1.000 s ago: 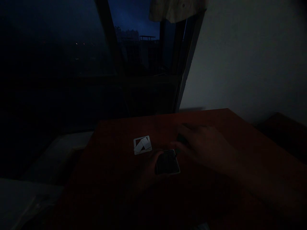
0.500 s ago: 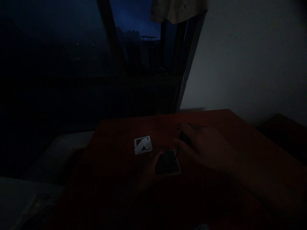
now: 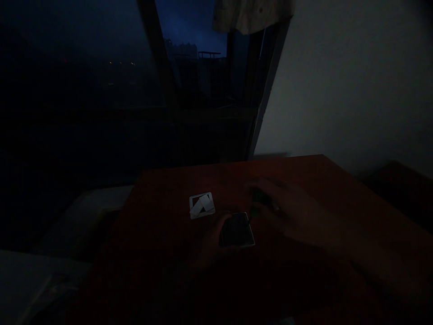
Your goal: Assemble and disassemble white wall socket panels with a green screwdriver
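The scene is very dark. On a reddish table (image 3: 304,171) lies a small white square frame (image 3: 202,205) with pale flat pieces in it. Just right of it my left hand (image 3: 211,239) holds a dark square tray (image 3: 237,230) with a pale edge, fingers wrapped round its left side. My right hand (image 3: 291,210) rests on the table just beyond and right of the tray, its fingers curled over a small dark piece (image 3: 259,196) that I cannot make out clearly.
A dark window (image 3: 199,76) with a night sky stands behind the table, a pale cloth (image 3: 250,13) hanging at its top. A plain wall (image 3: 355,81) fills the right. A pale surface (image 3: 67,216) lies left of the table.
My right hand has shifted slightly nearer and lower over the small dark piece. The tray, my left hand and the white frame stay where they were.
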`<state>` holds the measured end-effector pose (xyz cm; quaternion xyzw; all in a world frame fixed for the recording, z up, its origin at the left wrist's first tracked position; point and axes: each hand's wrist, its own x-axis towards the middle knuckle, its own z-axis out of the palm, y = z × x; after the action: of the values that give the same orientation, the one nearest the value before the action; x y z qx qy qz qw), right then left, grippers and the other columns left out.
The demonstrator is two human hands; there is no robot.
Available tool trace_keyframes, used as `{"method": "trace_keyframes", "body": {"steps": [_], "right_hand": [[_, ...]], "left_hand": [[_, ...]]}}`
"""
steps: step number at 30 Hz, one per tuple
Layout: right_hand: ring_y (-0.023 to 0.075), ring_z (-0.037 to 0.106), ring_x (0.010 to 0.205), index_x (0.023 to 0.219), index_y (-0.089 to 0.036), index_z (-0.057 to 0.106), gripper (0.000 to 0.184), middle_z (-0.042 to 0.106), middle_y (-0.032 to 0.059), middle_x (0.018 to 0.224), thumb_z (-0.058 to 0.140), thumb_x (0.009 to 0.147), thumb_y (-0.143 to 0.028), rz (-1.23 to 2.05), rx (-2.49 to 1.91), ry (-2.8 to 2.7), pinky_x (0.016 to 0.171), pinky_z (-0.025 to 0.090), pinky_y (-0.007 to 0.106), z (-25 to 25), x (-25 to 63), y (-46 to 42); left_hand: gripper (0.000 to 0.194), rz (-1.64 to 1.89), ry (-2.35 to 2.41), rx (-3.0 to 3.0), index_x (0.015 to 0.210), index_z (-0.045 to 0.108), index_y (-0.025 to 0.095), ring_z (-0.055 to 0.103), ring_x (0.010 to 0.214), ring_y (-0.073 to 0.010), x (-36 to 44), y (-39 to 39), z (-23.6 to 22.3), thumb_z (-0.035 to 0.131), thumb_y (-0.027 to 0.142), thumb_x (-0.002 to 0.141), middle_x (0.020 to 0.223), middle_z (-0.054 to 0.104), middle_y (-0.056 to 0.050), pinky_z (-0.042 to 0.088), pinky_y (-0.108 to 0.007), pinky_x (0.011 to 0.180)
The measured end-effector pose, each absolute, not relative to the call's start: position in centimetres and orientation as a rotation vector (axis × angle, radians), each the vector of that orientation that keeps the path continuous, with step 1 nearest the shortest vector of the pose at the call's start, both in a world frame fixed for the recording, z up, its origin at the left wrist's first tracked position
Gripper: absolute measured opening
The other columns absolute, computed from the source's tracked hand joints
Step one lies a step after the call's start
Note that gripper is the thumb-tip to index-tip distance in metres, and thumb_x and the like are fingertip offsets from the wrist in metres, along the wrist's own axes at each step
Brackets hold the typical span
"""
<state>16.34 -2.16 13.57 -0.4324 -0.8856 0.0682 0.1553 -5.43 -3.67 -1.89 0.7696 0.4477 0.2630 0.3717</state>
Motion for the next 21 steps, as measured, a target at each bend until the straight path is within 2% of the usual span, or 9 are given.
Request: {"method": "trace_keyframes", "body": {"steps": [2,4,6,9,12,15,17,19,21], "right_hand": [[0.0216,0.065,0.080,0.117,-0.020,0.052,0.030,0.067,0.0083,0.099,0.045,0.092,-0.034,0.047,-1.358,-2.543,0.063,0.045,0.030,13.57,16.16,-2.26],[0.0228,0.064,0.069,0.115,-0.018,0.053,0.034,0.068,0.0079,0.087,0.044,0.092,-0.042,-0.101,-1.481,-2.523,0.056,0.041,0.030,13.55,15.94,-2.37],[0.0234,0.065,0.073,0.122,-0.017,0.048,0.037,0.068,0.0087,0.091,0.046,0.090,-0.036,-0.091,-1.455,-2.522,0.057,0.041,0.030,13.55,15.80,-2.53],[0.0221,0.064,0.086,0.131,-0.018,0.039,0.045,0.066,0.0100,0.108,0.048,0.087,-0.024,0.058,-1.280,-2.560,0.064,0.042,0.029,13.50,15.78,-2.75],[0.0221,0.064,0.075,0.122,-0.019,0.048,0.035,0.069,0.0093,0.095,0.045,0.091,-0.036,-0.081,-1.374,-2.544,0.056,0.039,0.028,13.31,15.78,-2.75],[0.0218,0.062,0.064,0.111,-0.019,0.053,0.038,0.068,0.0080,0.083,0.045,0.090,-0.049,-0.197,-1.517,-2.483,0.052,0.035,0.028,13.16,15.78,-2.64],[0.0216,0.063,0.071,0.117,-0.019,0.049,0.035,0.068,0.0083,0.093,0.047,0.089,-0.039,-0.054,-1.431,-2.485,0.057,0.040,0.029,13.12,15.90,-2.59],[0.0210,0.063,0.087,0.126,-0.019,0.042,0.040,0.065,0.0093,0.110,0.048,0.087,-0.024,0.125,-1.256,-2.501,0.068,0.044,0.029,13.05,16.07,-2.51],[0.0200,0.062,0.093,0.128,-0.020,0.042,0.041,0.062,0.0089,0.116,0.047,0.087,-0.021,0.170,-1.164,-2.505,0.073,0.045,0.029,12.88,16.19,-2.37]], "left_hand": [[0.071,0.685,1.147,1.962,0.133,0.039,0.026,0.044,0.125,-0.0277,-5.48,-3.70,-1.98,0.075,0.037,0.073,0.139,0.045,-0.008,0.039,-0.041,0.102],[0.071,0.689,1.151,1.966,0.133,0.039,0.026,0.044,0.125,-0.0282,-5.51,-3.70,-2.06,0.075,0.037,0.072,0.140,0.044,-0.008,0.038,-0.042,0.103],[0.072,0.670,1.164,1.972,0.132,0.040,0.026,0.044,0.125,-0.0288,-5.52,-3.69,-2.09,0.076,0.038,0.071,0.139,0.045,-0.008,0.037,-0.043,0.104],[0.074,0.660,1.171,1.960,0.133,0.040,0.025,0.044,0.125,-0.0292,-5.52,-3.65,-2.01,0.076,0.039,0.071,0.139,0.044,-0.009,0.037,-0.044,0.104],[0.074,0.660,1.148,1.961,0.133,0.040,0.026,0.043,0.125,-0.0291,-5.49,-3.61,-1.81,0.076,0.039,0.071,0.140,0.043,-0.008,0.037,-0.044,0.104],[0.071,0.645,1.138,1.967,0.133,0.040,0.026,0.045,0.123,-0.0283,-5.48,-3.58,-1.75,0.076,0.038,0.072,0.139,0.045,-0.008,0.038,-0.043,0.102],[0.073,0.651,1.149,1.966,0.134,0.039,0.026,0.046,0.123,-0.0280,-5.51,-3.60,-1.91,0.076,0.037,0.071,0.138,0.046,-0.008,0.039,-0.042,0.102],[0.075,0.664,1.170,1.973,0.134,0.039,0.026,0.045,0.124,-0.0283,-5.56,-3.64,-2.20,0.076,0.039,0.071,0.138,0.046,-0.008,0.038,-0.042,0.103],[0.074,0.668,1.178,1.983,0.134,0.040,0.026,0.044,0.124,-0.0283,-5.60,-3.66,-2.46,0.076,0.040,0.071,0.139,0.045,-0.008,0.037,-0.042,0.104]]}}
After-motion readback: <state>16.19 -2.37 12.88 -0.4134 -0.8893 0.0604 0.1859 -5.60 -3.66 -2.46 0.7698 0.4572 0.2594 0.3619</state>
